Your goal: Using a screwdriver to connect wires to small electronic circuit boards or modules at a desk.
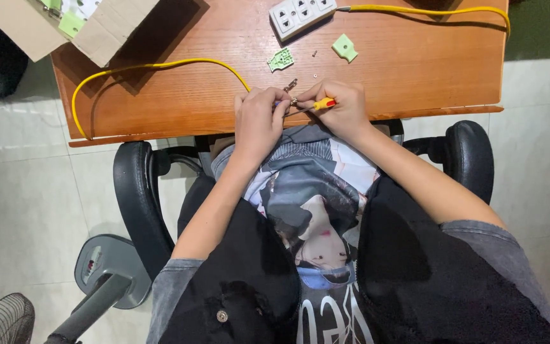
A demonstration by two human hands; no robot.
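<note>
Two hands: working together at the tabletop [160,95] edge.
Left hand [259,118]: my fingers pinch a small metal part, steadying it.
Right hand [345,108]: my fingers clamp the yellow-handled screwdriver [316,104], tip on the part.
Yellow cable [160,64]: lies behind.

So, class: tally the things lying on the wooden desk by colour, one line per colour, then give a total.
Yellow: 1 cable
White: 1 power strip
Green: 2 plastic pieces
Brown: 1 cardboard box
Total: 5
</note>
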